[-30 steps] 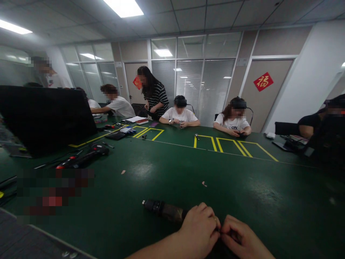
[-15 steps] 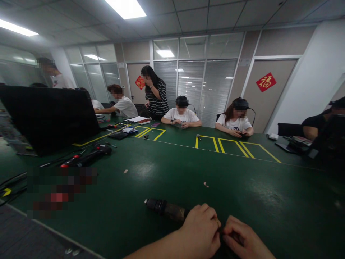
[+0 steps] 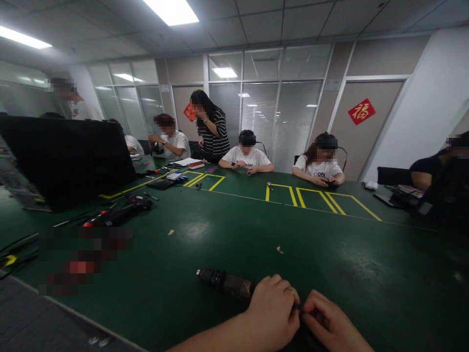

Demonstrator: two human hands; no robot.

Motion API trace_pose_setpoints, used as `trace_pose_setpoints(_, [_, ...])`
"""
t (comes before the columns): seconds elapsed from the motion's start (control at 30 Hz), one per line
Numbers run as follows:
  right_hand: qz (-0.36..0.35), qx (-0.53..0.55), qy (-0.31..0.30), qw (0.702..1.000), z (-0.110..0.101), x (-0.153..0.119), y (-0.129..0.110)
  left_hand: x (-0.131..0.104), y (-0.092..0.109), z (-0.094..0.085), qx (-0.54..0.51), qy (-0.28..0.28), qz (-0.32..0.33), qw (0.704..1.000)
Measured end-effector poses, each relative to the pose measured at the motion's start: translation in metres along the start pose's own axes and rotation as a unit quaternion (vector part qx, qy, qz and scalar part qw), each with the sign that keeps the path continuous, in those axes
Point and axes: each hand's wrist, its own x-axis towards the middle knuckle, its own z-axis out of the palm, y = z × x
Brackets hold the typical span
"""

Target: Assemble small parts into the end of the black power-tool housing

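An electric screwdriver (image 3: pixel 232 286) with a dark, worn body lies on the green table, its metal-tipped nose pointing left. My left hand (image 3: pixel 273 308) is closed around its rear end, palm down, and hides that part. Close beside it on the right, my right hand (image 3: pixel 331 320) is curled with thumb and fingers pinched together. Something small and dark shows between the fingertips of both hands, too covered to name. A black, cord-like shape runs down below the hands near the bottom edge.
Small scraps (image 3: pixel 280 250) lie on the table (image 3: pixel 234 230). At left are a black screen (image 3: pixel 66 164), another dark tool (image 3: pixel 128 210) and cables (image 3: pixel 18 249). Yellow tape outlines (image 3: pixel 282 186) mark the far side, where several people sit and one stands. A blurred patch covers items at lower left.
My hands and the screwdriver stay nearly in place, with slight finger shifts at the rear end. Across the table, a seated person at left has drawn back and raised their hands.
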Motion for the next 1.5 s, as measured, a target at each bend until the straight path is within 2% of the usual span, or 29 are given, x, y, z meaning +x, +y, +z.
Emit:
trace_pose_setpoints(0.3, [-0.013,-0.003,0.004,1.0,-0.0008,-0.0005,-0.0052,-0.0005,0.0006,-0.0007,0.036,-0.008,0.021,0.999])
trace_pose_setpoints(0.53, [-0.007,-0.001,0.001,1.0,0.0001,-0.0017,-0.0036,-0.0007,-0.0009,-0.001,0.015,-0.003,0.042,0.999])
trace_pose_setpoints(0.73, [-0.004,0.011,0.001,1.0,0.0001,-0.0009,-0.0069,0.0008,0.0032,-0.0027,0.069,-0.018,0.047,0.996])
trace_pose_setpoints(0.9, [0.008,0.005,0.003,1.0,-0.0007,-0.0002,-0.0053,0.0004,-0.0026,0.0014,0.067,-0.003,0.056,0.996])
trace_pose_setpoints(1.03, [0.008,0.005,0.001,1.0,-0.0004,-0.0004,-0.0022,-0.0003,-0.0039,0.0002,0.085,-0.021,0.073,0.993])
trace_pose_setpoints(1.3, [0.014,0.015,-0.003,1.0,-0.0001,-0.0009,-0.0048,-0.0007,-0.0002,-0.0008,0.105,-0.021,0.054,0.993])
trace_pose_setpoints(1.5, [0.014,0.001,0.004,1.0,-0.0011,-0.0012,-0.0064,0.0004,-0.0001,0.0011,0.068,-0.021,0.027,0.997])
